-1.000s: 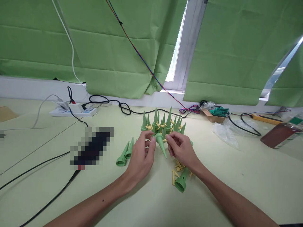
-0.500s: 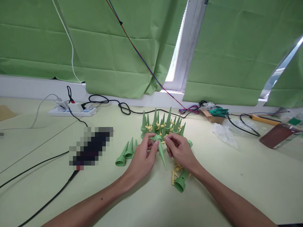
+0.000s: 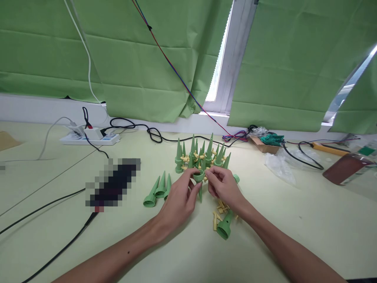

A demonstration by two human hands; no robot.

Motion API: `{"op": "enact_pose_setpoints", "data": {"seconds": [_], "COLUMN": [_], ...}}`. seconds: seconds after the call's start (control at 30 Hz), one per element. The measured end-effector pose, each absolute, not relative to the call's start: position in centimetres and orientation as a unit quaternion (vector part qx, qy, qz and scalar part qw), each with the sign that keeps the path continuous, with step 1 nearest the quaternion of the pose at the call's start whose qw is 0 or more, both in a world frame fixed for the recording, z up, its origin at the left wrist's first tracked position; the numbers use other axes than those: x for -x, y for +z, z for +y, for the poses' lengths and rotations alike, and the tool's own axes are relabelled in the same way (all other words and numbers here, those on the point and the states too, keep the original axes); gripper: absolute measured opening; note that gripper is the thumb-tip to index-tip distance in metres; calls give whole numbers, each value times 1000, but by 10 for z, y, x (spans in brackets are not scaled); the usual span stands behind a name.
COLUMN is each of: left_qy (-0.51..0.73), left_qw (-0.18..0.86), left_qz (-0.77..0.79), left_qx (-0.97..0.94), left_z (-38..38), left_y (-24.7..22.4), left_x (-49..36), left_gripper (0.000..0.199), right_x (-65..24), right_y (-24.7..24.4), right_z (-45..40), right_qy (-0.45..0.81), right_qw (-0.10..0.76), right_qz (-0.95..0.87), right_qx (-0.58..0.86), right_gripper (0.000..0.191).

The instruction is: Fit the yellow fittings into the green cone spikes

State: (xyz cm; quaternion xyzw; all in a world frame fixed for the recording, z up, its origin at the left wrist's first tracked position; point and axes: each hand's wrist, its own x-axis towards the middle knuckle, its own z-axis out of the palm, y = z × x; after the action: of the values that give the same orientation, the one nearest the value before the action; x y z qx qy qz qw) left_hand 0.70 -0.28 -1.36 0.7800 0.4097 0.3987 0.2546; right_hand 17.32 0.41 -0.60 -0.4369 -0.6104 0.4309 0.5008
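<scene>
My left hand (image 3: 180, 195) grips a green cone-shaped spike (image 3: 199, 177) by its wide collar, the open end tilted up toward me and the point downward. Close on its right, my right hand (image 3: 223, 186) pinches a small yellow piece (image 3: 205, 179), mostly hidden by the fingers, against the collar. Behind both hands, several green spikes (image 3: 209, 151) stand upright with yellow fittings (image 3: 185, 158) on them. Left of my left hand lie a few more green spikes (image 3: 150, 199). Nearer to me, another green spike (image 3: 224, 228) lies beside loose yellow pieces (image 3: 215, 221).
A pixelated dark object (image 3: 114, 184) with a cable lies at the left, below a white power strip (image 3: 88, 138). At the right are a cardboard box (image 3: 265, 145), plastic bags (image 3: 279, 167), a yellow-handled tool (image 3: 330, 149) and a reddish bottle (image 3: 344, 169).
The spike in my left hand has turned so that its open end now faces up and toward me. My right hand has stayed nearly in place beside it.
</scene>
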Motion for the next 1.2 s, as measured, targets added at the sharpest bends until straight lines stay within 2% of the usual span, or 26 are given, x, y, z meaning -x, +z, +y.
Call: {"op": "enact_pose_setpoints", "data": {"seconds": [0.17,0.63,0.8,0.97,1.13,1.2], "left_qy": [399,416,444,458,424,405], "left_qw": [213,222,232,293,406,462], "left_qz": [398,411,429,453,455,459], "left_qx": [-798,-780,-751,-706,-670,-642], "left_z": [0,-5,-6,-7,-2,-1], "left_y": [-18,-16,-12,-7,-5,-5], "left_x": [-7,-6,-8,-8,-7,-7], "left_gripper": [27,34,30,18,49,55], "right_x": [-173,-172,-170,-170,-170,-170], "right_y": [-6,-5,-3,-5,-5,-5], "right_z": [5,3,1,0,-2,-3], "right_qy": [440,435,409,396,371,359], "right_qw": [494,537,563,581,571,563], "right_qz": [-605,-588,-593,-597,-621,-635], "right_qx": [443,421,404,387,388,389], "right_gripper": [36,34,33,29,27,26]}}
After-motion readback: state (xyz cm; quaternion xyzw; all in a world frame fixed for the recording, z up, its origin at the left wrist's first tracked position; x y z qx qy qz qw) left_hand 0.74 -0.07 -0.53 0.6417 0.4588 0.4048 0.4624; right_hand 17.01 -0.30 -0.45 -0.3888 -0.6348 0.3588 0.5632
